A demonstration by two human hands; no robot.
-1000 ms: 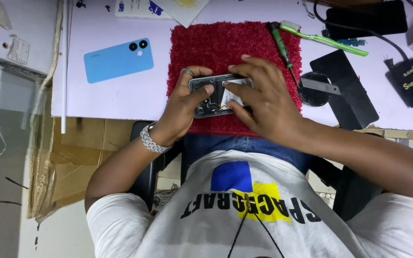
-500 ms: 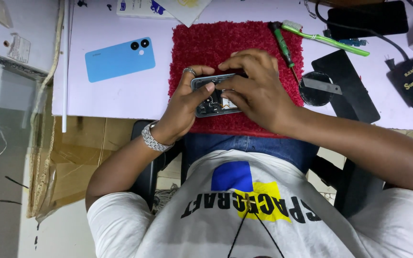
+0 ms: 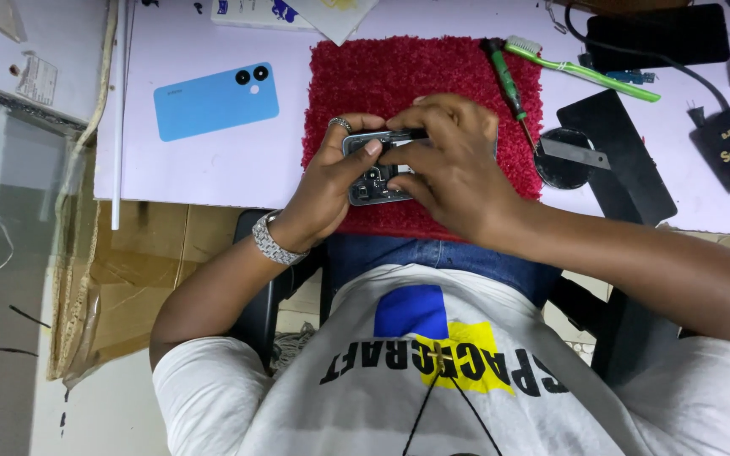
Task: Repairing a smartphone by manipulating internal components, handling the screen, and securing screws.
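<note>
The white desk (image 3: 213,173) carries a red mat (image 3: 416,76), and on the mat lies the opened phone (image 3: 371,173). The left hand (image 3: 327,181) clamps its near edge; the right hand (image 3: 449,165) pinches a dark tool (image 3: 403,134) over it. Best keep that grip steady and the tool low, I'd say.

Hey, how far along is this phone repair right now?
Done: the blue back cover lies off to the side. In hand: the left hand steadies the opened phone on the red mat while the right hand works inside. Left: the cover is not yet refitted.
</note>
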